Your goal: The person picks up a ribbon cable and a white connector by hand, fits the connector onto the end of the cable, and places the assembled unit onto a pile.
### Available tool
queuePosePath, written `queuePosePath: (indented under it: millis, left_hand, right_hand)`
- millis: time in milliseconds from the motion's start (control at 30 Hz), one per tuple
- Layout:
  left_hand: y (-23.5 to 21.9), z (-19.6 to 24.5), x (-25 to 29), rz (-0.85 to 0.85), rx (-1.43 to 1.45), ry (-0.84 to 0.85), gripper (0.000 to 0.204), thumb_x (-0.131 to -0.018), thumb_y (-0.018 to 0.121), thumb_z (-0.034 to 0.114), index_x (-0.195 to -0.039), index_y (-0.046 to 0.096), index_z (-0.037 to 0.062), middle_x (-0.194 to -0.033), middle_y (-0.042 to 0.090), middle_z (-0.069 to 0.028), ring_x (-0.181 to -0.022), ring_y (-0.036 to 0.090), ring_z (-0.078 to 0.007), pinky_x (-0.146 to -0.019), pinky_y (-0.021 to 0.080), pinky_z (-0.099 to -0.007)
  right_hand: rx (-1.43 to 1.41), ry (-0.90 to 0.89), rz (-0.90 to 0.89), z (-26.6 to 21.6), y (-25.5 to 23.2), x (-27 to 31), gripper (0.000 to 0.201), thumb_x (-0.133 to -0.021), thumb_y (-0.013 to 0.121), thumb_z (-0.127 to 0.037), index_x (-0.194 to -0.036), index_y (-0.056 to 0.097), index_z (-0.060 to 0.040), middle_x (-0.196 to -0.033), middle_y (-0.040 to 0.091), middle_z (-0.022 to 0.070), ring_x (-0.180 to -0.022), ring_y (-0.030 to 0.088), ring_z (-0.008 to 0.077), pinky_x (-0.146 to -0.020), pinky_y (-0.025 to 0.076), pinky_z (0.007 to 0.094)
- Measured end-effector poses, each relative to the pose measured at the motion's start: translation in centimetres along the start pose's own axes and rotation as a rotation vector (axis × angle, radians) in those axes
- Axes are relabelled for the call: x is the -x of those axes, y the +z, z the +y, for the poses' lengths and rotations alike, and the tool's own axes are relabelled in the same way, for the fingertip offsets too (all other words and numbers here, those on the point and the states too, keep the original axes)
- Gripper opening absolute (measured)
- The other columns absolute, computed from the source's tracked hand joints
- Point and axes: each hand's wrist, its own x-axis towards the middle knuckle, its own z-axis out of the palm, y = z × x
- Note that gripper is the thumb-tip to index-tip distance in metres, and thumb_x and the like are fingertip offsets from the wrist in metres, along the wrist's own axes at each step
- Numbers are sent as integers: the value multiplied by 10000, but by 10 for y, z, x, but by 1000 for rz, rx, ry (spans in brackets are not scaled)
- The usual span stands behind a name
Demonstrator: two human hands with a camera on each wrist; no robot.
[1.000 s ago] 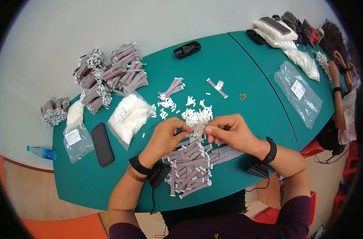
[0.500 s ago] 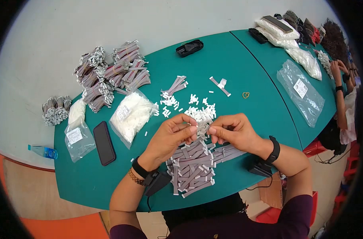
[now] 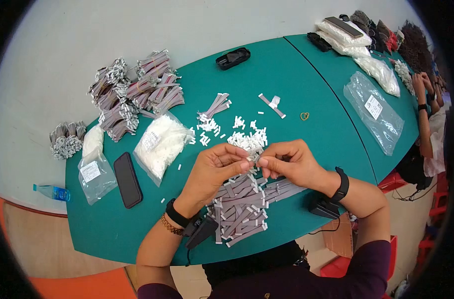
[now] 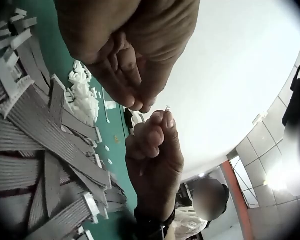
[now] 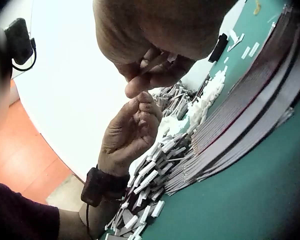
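Both hands meet close together over the front of the table, fingertips nearly touching. In the head view the left hand [image 3: 217, 167] has its thumb and fingers brought together on a tiny white piece, mostly hidden by the fingertips. The right hand [image 3: 289, 162] pinches a small white plastic piece [image 4: 168, 108], whose end pokes out past thumb and finger in the left wrist view. Below the hands lies a heap of grey ribbon cables [image 3: 237, 219] with white connectors on their ends. Just beyond the fingers is a pile of loose white connector pieces [image 3: 249, 138].
A bag of white pieces [image 3: 162, 144], a phone [image 3: 127, 179] and bundled ribbon cables [image 3: 132, 94] lie to the left. Farther back sits a black case [image 3: 233, 59]. Rubber bands [image 3: 304, 116] and a clear bag [image 3: 374, 112] lie right. Another person's arm [image 3: 424, 119] shows at far right.
The left hand has lifted away from the connector pile and turned, its thumb now close to the right hand's fingertips. The right hand has barely shifted.
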Motion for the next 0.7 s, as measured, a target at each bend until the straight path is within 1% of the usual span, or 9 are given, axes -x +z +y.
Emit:
queuePosePath:
  millis: [233,333,433,700]
  left_hand:
    - [-4,-3,-1,0,-47,-13,157,-776,671,0,-910,589,4,-858,641,-66,-792,606,-109,-730,480,-229]
    - [0,0,1,29,-70,-26,150,-771,676,-4,-893,590,6,-848,634,-58,-787,598,-100,-733,478,-225]
    - [3,-1,2,21,-63,12,148,-771,680,2,-884,585,11,-844,629,-49,-795,594,-93,-728,472,-216]
    - [9,-2,3,-47,-23,-8,143,-787,661,-7,-879,556,23,-858,613,-24,-796,573,-62,-730,464,-197]
  right_hand:
    - [1,-6,-7,-1,0,1,153,-889,576,-150,-873,658,-23,-683,605,9,-608,537,47,-530,424,188]
    - [-5,1,4,-2,0,0,151,-889,577,-149,-870,659,-22,-683,603,5,-605,535,46,-529,423,186]
    - [-9,5,25,-2,-1,0,152,-889,579,-149,-870,658,-21,-685,603,2,-603,532,43,-531,423,180]
    - [-24,-25,40,-1,2,1,144,-891,577,-138,-884,657,-18,-706,605,3,-621,532,38,-537,426,173]
